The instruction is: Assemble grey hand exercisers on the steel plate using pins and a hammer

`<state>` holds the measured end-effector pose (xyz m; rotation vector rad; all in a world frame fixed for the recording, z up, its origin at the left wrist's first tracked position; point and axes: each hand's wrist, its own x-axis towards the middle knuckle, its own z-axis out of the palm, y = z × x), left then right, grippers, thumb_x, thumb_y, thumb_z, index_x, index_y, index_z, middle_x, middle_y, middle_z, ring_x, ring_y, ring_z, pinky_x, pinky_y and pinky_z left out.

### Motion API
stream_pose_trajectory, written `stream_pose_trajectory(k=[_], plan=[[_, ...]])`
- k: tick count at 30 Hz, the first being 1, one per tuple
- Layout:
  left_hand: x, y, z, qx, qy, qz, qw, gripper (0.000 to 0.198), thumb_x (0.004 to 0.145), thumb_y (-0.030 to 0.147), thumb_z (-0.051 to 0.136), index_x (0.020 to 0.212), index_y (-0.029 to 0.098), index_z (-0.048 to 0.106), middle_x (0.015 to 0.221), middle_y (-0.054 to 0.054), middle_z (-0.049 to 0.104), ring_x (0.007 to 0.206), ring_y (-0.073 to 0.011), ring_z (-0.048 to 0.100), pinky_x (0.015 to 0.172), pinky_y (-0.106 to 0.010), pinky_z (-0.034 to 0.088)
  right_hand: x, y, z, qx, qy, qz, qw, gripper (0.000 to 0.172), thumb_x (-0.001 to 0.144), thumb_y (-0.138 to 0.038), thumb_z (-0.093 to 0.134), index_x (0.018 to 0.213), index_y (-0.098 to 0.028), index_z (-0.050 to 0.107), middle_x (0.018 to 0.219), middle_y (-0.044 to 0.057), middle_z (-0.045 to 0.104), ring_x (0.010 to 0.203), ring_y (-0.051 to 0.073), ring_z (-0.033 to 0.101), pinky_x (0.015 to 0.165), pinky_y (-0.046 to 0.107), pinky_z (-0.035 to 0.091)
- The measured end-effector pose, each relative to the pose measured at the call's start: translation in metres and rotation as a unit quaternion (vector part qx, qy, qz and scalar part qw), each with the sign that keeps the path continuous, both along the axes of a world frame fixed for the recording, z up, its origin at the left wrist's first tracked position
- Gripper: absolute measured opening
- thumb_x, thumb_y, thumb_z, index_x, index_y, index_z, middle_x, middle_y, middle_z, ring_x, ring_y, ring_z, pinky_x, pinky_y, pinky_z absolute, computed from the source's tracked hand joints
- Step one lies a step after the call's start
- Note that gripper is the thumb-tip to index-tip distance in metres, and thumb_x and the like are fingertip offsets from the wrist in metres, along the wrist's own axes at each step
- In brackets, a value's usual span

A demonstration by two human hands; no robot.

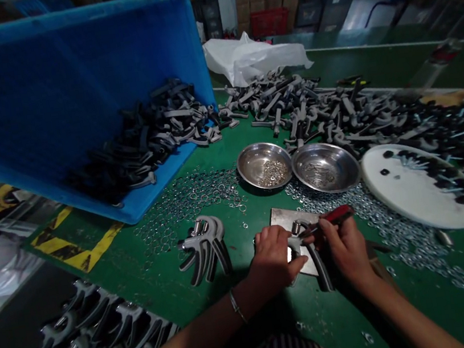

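A grey-and-black hand grip exerciser point(320, 265) with a coil spring lies on a small metal plate point(279, 216) in front of me. My left hand point(272, 257) is closed over its left part, which is mostly hidden under the fingers. My right hand point(346, 247) grasps a red-handled tool point(338, 215) whose thin dark tip points left at the exerciser, close to the spring. Whether the tip touches it I cannot tell. To the left of my hands, assembled hand grips point(205, 247) stand close together on the green table.
Behind are steel bowls point(261, 150) point(324, 152) of small parts and a white round tray point(417, 200) with black knobs. Loose rings and nuts point(389, 232) spread around them. A blue crate point(71, 75) and a heap of grey handles point(303, 98) lie beyond. More assembled grips point(100, 342) fill the lower left.
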<state>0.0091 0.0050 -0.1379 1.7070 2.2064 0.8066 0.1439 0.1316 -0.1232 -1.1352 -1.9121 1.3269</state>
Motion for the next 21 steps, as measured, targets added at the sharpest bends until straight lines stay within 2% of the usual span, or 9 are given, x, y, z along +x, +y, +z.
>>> stream_pose_trajectory(k=[2,5,8,10,12,14,16,19,21], plan=[[-0.001,0.000,-0.001,0.001,0.003,-0.001,1.000,0.044,0.084,0.043,0.069,0.116,0.017,0.054,0.112,-0.009,0.056,0.109,-0.0268,0.048,0.096,-0.041,0.039,0.002,-0.002,-0.003,0.037,-0.031,0.001,0.999,0.029,0.093,-0.055,0.050,0.100,-0.027,0.045,0.071,0.005,0.073,0.064,0.027,0.070,0.061,0.036,0.054],[-0.001,0.001,-0.001,-0.003,0.004,-0.003,1.000,0.043,0.085,0.044,0.067,0.116,0.017,0.053,0.111,-0.009,0.056,0.108,-0.0268,0.048,0.095,-0.041,0.039,0.004,-0.007,-0.008,0.141,-0.109,0.002,0.984,0.036,0.090,-0.060,0.046,0.098,-0.025,0.049,0.081,0.012,0.073,0.070,0.030,0.070,0.063,0.038,0.052],[0.000,0.002,-0.001,-0.021,0.001,0.000,1.000,0.040,0.086,0.044,0.065,0.114,0.018,0.054,0.111,-0.009,0.056,0.107,-0.0268,0.048,0.094,-0.041,0.039,-0.003,-0.007,-0.006,0.191,-0.160,0.058,0.967,0.037,0.088,-0.060,0.046,0.094,-0.023,0.050,0.077,0.013,0.070,0.064,0.031,0.068,0.059,0.038,0.049],[0.001,0.003,0.001,-0.042,0.000,0.002,0.999,0.040,0.086,0.045,0.065,0.115,0.019,0.054,0.112,-0.009,0.055,0.108,-0.0274,0.048,0.093,-0.042,0.040,-0.014,0.000,0.004,0.151,-0.138,0.103,0.973,0.033,0.087,-0.055,0.052,0.095,-0.023,0.049,0.074,0.009,0.068,0.061,0.028,0.066,0.057,0.035,0.047],[0.002,0.004,0.005,-0.066,0.001,0.001,0.998,0.041,0.086,0.045,0.065,0.116,0.019,0.054,0.114,-0.010,0.055,0.109,-0.0281,0.048,0.092,-0.042,0.040,-0.024,0.012,0.017,0.060,-0.077,0.138,0.986,0.031,0.087,-0.054,0.054,0.094,-0.024,0.049,0.070,0.004,0.066,0.054,0.023,0.061,0.051,0.032,0.045],[0.001,0.005,0.008,-0.084,0.001,0.000,0.996,0.041,0.085,0.044,0.066,0.117,0.020,0.055,0.116,-0.010,0.055,0.110,-0.0287,0.048,0.093,-0.043,0.040,-0.028,0.025,0.029,-0.028,-0.026,0.164,0.986,0.033,0.091,-0.057,0.046,0.090,-0.025,0.048,0.063,0.000,0.061,0.041,0.017,0.049,0.043,0.030,0.041],[0.001,0.007,0.011,-0.093,0.001,-0.002,0.996,0.041,0.085,0.041,0.066,0.117,0.020,0.055,0.116,-0.010,0.055,0.110,-0.0289,0.048,0.094,-0.043,0.039,-0.023,0.036,0.035,-0.087,0.021,0.161,0.983,0.037,0.095,-0.060,0.035,0.086,-0.026,0.046,0.059,-0.003,0.058,0.035,0.014,0.041,0.039,0.029,0.039],[0.002,0.009,0.013,-0.100,0.003,-0.005,0.995,0.041,0.084,0.039,0.066,0.118,0.018,0.056,0.116,-0.011,0.056,0.110,-0.0296,0.048,0.097,-0.045,0.039,0.000,0.054,0.027,-0.112,0.060,0.109,0.986,0.034,0.095,-0.058,0.039,0.088,-0.026,0.047,0.063,-0.002,0.063,0.041,0.015,0.051,0.046,0.030,0.046],[0.003,0.009,0.014,-0.104,0.007,-0.003,0.995,0.040,0.084,0.037,0.065,0.118,0.017,0.057,0.116,-0.012,0.056,0.110,-0.0297,0.048,0.098,-0.045,0.038,0.022,0.069,0.014,-0.065,0.002,0.063,0.996,0.032,0.093,-0.058,0.046,0.091,-0.026,0.048,0.066,-0.002,0.066,0.046,0.017,0.057,0.050,0.031,0.048]])
